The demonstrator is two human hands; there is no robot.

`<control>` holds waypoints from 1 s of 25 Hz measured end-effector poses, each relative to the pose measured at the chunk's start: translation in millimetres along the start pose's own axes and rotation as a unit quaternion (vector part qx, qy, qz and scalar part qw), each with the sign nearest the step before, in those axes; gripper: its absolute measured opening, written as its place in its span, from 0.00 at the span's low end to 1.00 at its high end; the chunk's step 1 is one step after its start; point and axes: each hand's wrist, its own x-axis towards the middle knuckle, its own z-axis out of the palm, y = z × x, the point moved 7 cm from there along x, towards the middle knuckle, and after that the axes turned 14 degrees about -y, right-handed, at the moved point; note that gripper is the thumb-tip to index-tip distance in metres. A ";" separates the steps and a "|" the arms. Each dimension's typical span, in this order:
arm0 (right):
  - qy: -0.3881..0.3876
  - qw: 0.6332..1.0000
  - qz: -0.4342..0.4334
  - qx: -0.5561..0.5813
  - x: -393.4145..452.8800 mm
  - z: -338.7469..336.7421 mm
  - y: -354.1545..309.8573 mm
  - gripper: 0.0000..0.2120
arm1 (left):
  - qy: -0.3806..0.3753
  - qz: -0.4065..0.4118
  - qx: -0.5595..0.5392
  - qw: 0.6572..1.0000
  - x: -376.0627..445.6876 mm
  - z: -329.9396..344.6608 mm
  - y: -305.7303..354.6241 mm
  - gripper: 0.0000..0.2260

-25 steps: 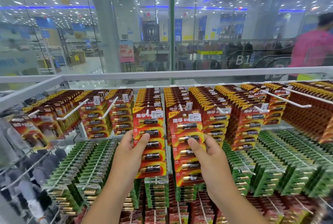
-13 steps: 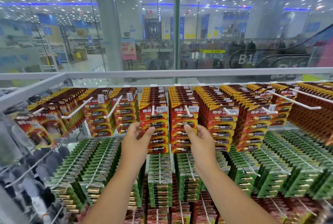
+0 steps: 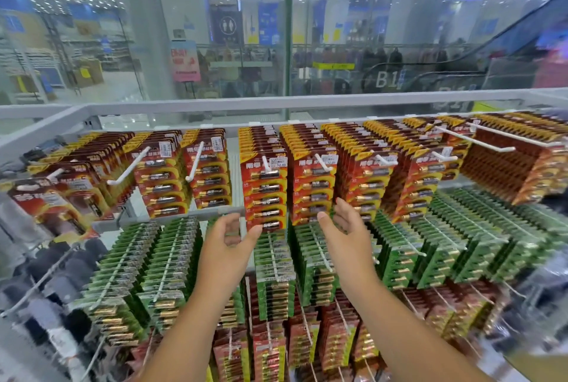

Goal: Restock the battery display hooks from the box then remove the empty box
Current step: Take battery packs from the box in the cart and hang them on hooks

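Hands up at the display, both of them, and neither is carrying a thing. The left hand (image 3: 229, 235) hovers just below the bottom edge of the red battery packs (image 3: 265, 178) on the middle hook, fingers loosely spread, thumb tip right at the lowest card; whether it actually touches, I cannot tell. The right hand (image 3: 345, 228) sits a little to the right, palm turned inward, fingers relaxed and apart, fingertips close against the lower corner of the neighbouring red stack (image 3: 313, 178). Nothing is pinched in either one.

Those two stacks hang full on their white hooks (image 3: 323, 163) in the top row, price stickers showing on the front cards. More red packs fill the hooks left and right along that row; two long hooks (image 3: 475, 139) at the far right poke out bare at their front ends. Below runs a row of green battery packs (image 3: 159, 261), packed tight, and under that another row of red and green cards (image 3: 270, 348), blurred at the edges.

Behind the rack is a white rail (image 3: 276, 103), then a glass wall (image 3: 147, 28) looking out on a mall floor.
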 end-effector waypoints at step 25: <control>0.172 0.976 0.133 -0.026 -387.2 -472.0 130.5 0.18 | -0.265 0.015 0.030 0.964 -273.7 459.8 31.5 0.14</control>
